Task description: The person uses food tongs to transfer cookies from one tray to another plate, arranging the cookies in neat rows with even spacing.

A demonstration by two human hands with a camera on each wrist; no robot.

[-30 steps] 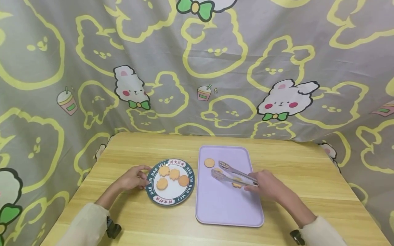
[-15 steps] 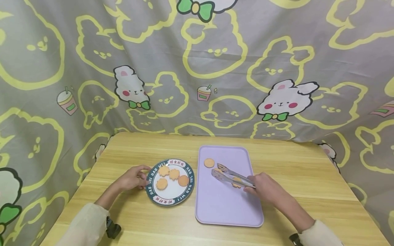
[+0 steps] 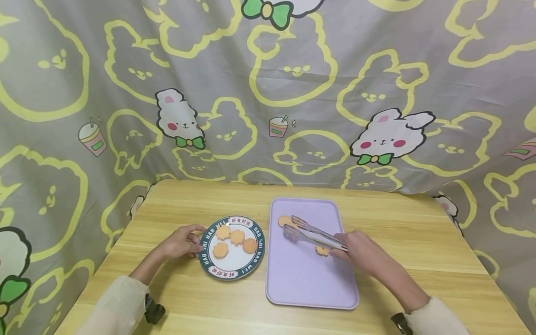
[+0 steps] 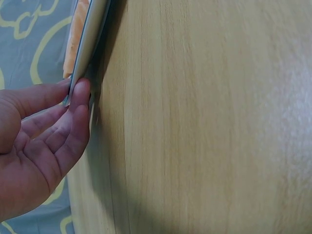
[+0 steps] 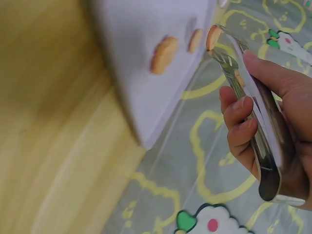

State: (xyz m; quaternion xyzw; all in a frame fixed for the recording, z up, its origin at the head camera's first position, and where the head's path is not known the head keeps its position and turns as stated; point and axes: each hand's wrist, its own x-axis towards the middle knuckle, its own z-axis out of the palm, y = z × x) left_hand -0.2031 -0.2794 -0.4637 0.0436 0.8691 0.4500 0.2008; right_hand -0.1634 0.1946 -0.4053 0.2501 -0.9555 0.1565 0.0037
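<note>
My left hand [image 3: 181, 242] pinches the rim of a round plate [image 3: 231, 274] with a dark green lettered border; the left wrist view shows the rim between thumb and fingers [image 4: 73, 114]. Several cookies [image 3: 237, 237] lie on the plate. My right hand [image 3: 361, 250] grips metal tongs [image 3: 316, 237] over the lilac tray [image 3: 307, 284]. At the tongs' tips a cookie [image 5: 212, 37] is held above the tray in the right wrist view. Still on the tray are a round cookie [image 3: 284, 220], partly covered by the tongs, and a scalloped cookie [image 3: 322, 251] near my right fingers.
Plate and tray stand side by side on a wooden table [image 3: 180, 298], with a narrow gap between them. A patterned curtain [image 3: 234, 83] hangs behind and at both sides of the table.
The tongs have narrowed around the middle cookie and lifted it off the tray, shifting slightly left and away from me. The left hand and plate have stayed put.
</note>
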